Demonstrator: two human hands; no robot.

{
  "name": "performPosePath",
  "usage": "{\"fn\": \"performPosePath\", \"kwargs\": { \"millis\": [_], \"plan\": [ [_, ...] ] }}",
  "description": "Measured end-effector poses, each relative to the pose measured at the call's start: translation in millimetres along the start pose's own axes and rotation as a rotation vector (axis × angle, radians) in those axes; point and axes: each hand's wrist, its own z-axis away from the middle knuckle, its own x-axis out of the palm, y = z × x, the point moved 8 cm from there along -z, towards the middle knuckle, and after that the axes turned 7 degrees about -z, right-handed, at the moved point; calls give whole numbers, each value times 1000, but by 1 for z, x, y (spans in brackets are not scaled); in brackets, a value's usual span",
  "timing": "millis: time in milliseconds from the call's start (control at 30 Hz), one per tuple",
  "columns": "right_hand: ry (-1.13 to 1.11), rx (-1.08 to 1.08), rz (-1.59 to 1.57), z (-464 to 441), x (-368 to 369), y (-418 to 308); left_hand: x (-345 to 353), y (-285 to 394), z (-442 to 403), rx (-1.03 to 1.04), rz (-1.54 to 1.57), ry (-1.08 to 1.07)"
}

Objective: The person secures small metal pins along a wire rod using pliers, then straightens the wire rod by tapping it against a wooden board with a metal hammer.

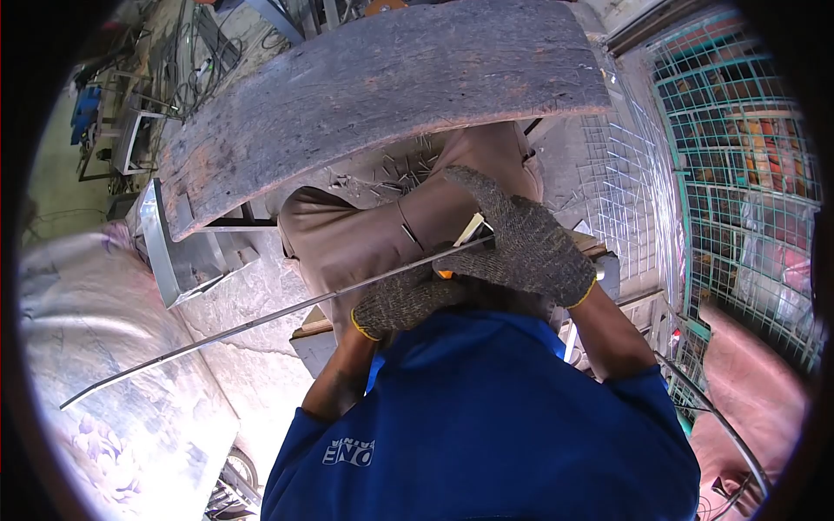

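A long thin metal strip slants from the far lower left up to my hands over my lap. My left hand, in a grey knit glove, is closed along the strip near its right end. A small orange bit shows by its fingertips; what it belongs to is hidden. My right hand, gloved too, is closed at the strip's right end, with its upper finger stretched out. A short pale yellowish piece sticks up between its thumb and fingers; I cannot tell its kind.
A worn wooden bench top lies just beyond my knees. Small metal offcuts litter the floor beneath it. Green wire mesh and thin rods stand at right. A metal frame is at left, near a draped sheet.
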Motion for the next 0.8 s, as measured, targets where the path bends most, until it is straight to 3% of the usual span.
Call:
{"fn": "performPosePath", "kwargs": {
  "millis": [133,200,233,300,433,533,600,633,700,733,800],
  "plan": [
    [9,-4,-28,-1,3,3,-14,2,7,-127,-168,48],
    [-27,95,-217,-5,5,5,-7,15,8,-241,-1050,508],
    [-28,95,-217,-6,5,5,7,14,-1,-241,-1049,508],
    [185,-139,11,-7,-13,-13,15,26,-13,-322,-1482,760],
    [79,18,-164,5,1,52,14,17,-16,-463,-1405,921],
    [-3,-98,-18,6,0,45,21,21,-22,-301,-1388,873],
    [-119,118,-221,7,11,51,25,21,-22,-292,-1423,856],
    [-120,119,-220,11,16,52,26,23,-21,-291,-1422,856],
    [235,-302,102,22,1,21,25,19,-21,-332,-1202,789],
    [236,-299,100,25,3,21,24,15,-22,-336,-1202,790],
    [292,-164,-148,21,-4,23,29,17,-27,-248,-1580,805]
  ]
}}
